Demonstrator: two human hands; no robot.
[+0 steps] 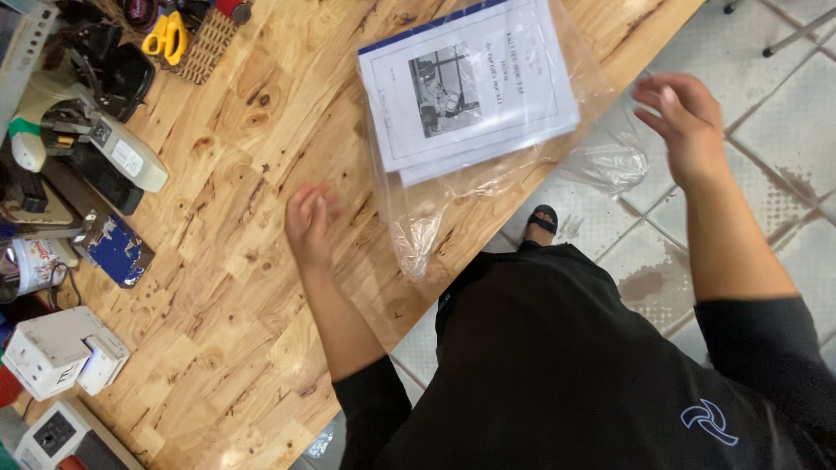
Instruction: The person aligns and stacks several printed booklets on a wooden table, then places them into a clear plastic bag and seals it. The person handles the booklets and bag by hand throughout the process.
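Both hands are motion-blurred: the left hand over the table and the right hand beyond its edge, so finger positions cannot be judged. The clear plastic bag veils the lower edge of the booklet stack. Yellow-handled scissors are cut off by the top edge. Devices along the left edge are partly out of view.

You see a clear plastic bag holding a white, blue-edged booklet, lying at the surface's edge.
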